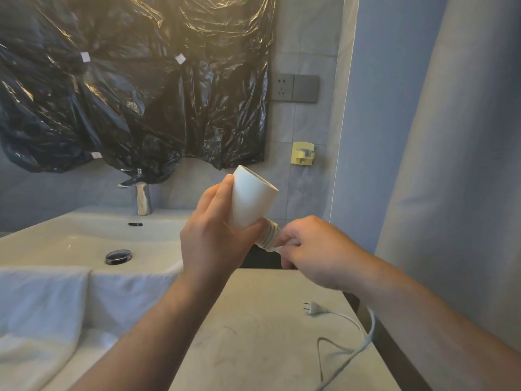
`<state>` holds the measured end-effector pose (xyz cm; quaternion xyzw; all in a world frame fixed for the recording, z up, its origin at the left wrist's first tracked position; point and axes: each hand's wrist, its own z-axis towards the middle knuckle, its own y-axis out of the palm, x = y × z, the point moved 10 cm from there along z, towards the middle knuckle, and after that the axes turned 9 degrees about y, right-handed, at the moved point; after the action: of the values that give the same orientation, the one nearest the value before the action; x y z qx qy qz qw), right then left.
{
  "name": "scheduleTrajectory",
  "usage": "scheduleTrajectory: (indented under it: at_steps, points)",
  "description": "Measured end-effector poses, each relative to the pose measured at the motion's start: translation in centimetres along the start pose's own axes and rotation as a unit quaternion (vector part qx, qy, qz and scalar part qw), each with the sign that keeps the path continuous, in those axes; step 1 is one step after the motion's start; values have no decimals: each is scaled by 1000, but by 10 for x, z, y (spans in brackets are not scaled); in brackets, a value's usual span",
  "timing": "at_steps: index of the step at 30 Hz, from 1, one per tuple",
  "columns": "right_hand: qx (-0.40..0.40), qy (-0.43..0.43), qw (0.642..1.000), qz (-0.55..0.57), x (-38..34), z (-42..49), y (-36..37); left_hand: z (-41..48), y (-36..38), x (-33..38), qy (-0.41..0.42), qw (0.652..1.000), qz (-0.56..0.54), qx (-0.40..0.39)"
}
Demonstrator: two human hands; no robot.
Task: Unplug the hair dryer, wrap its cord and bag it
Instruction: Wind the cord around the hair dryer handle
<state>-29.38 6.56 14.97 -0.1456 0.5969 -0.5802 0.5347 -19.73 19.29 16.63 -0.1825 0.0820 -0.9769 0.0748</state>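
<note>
While the left hand (208, 235) clamped the hair dryer (251, 201) above the worktop (253, 334), the right hand (313, 249) pinched the cord (372, 325) at the wound handle. The plug (311, 308) lay loose; slack over the edge could snag and loosen the coils.

Bottom edge cuts the cord (372, 324) — right hand (315, 249) hides handle (269, 234) end.

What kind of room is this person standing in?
Most likely a bathroom: there is a white sink with a drain plug, a chrome faucet behind it, and a white towel draped over the sink's front edge.
</note>
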Motion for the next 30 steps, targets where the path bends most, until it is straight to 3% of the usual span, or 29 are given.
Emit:
scheduleTrajectory:
  at_steps: [5, 10, 16, 18, 23, 28, 30]
  points:
    - [32, -48, 997, -53, -3, 7, -13, 4, 7, -1, 2, 998, -26, -59]
    - [51, -49, 995, 76, 16, 17, -24, 11, -5, -2, -18, 996, -83, -42]
    - [-59, -6, 972, 226, 33, 19, -9, 15, -5, 1, -38, 981, -181, -57]
    - [-51, -7, 966, 254, 37, 20, -6, 13, -3, 3, -28, 982, -170, -74]
    - [-15, -1, 961, 278, 47, 22, -3, 7, 16, 24, 69, 977, 52, -194]
    - [-37, -10, 948, 317, 46, 19, -1, 5, 20, 26, 92, 975, 19, -201]
    - [-57, -19, 939, 337, 42, 16, 0, 9, 16, 16, 23, 982, -75, -170]
